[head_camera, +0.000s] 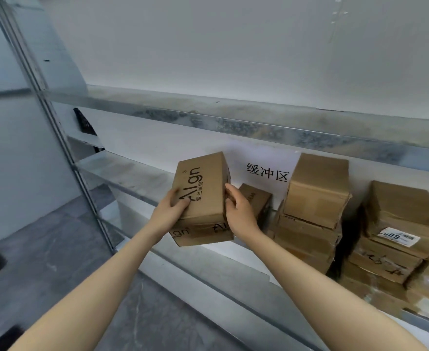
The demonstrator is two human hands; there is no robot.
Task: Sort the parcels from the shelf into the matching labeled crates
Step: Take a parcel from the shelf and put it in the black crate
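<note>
At the shelf (137, 173), left hand (169, 211) and right hand (241, 211) around parcel (203, 188)

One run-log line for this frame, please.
stage: pick | left hand, right hand: both grip printed carton | place: shelf front | crates: unseen

The left forearm (102, 282), nearer the shelf post (56, 127), and the right forearm (322, 282), farther from it, are bare along all their visible length, slim and smooth. The left hand (169, 211) and right hand (241, 214) are uncovered, with slender fingers.
</note>
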